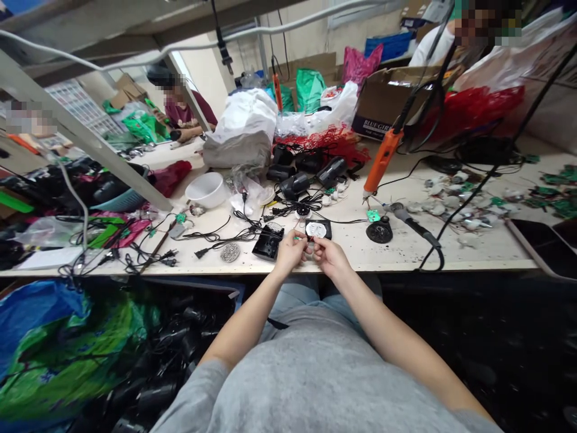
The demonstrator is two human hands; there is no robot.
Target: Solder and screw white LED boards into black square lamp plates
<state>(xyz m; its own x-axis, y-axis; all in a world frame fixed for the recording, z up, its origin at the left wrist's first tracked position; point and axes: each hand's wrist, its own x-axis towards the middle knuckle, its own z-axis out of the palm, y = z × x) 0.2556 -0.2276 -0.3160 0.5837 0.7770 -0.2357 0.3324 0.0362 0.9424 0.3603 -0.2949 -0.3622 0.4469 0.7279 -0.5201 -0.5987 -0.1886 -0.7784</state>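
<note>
Close together at the bench's front edge, my left hand [291, 251] and my right hand [331, 255] each pinch with thumb and forefinger. Something small and thin, partly reddish, shows between the fingertips; its kind is too small to tell. Just beyond them lies a black square part with a white round piece [318, 229] in it. An open black plastic housing [264, 245] sits left of my left hand, and a round silvery mesh disc [230, 252] lies farther left. Behind the hands is a small black-and-white round part [303, 211].
An orange electric screwdriver [384, 159] hangs at the right over a green circuit board [373, 215] and a black disc [379, 231]. A soldering iron [408, 221] lies beside them. Black cables, a white bowl [206, 190] and black cylindrical housings [295, 185] crowd the bench. Other people sit beyond.
</note>
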